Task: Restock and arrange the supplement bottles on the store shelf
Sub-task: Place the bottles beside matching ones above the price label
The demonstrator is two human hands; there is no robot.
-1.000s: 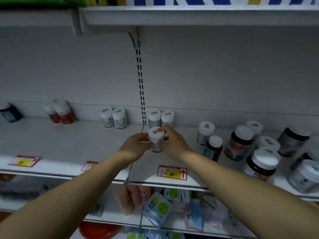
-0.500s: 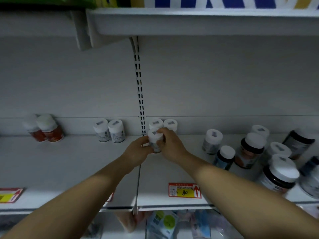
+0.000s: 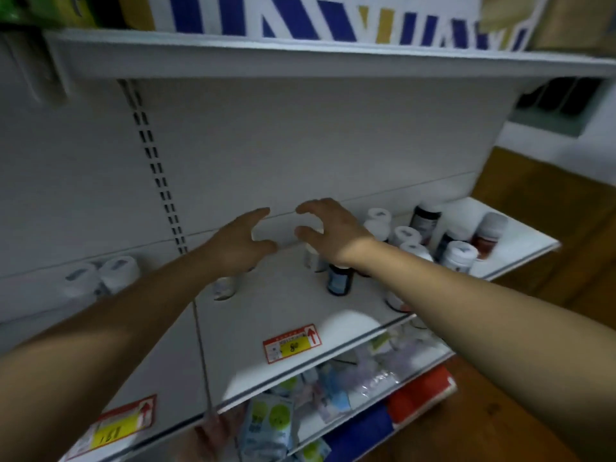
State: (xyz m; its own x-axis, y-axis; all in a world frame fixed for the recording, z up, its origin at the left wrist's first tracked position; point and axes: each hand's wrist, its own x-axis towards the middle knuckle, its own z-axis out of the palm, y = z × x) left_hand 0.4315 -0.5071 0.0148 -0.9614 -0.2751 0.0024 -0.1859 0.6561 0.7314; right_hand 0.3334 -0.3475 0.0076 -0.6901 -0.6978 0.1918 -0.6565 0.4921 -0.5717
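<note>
Presently, our left hand (image 3: pixel 240 243): fingers and thumb spread wide, holding nothing, above a white bottle (image 3: pixel 224 286).
Our right hand (image 3: pixel 333 233): spread too, empty; a white-capped bottle (image 3: pixel 313 260) stands just behind it; contact we cannot tell.
Supplement bottles (image 3: pixel 458 256): clustered at the right of the white shelf (image 3: pixel 283 305).
Shelf edge: red-yellow price tag (image 3: pixel 293 343).
Room: brown wood (image 3: pixel 566 235) at right.

We see a white shelf (image 3: pixel 300 315), white-capped bottles (image 3: pixel 461 256), one dark bottle (image 3: pixel 340 280) labelled blue, a red-and-yellow price tag (image 3: pixel 292 343) (with a red arrow), and blue-and-gold stripes on white packaging (image 3: pixel 316 18) above.
</note>
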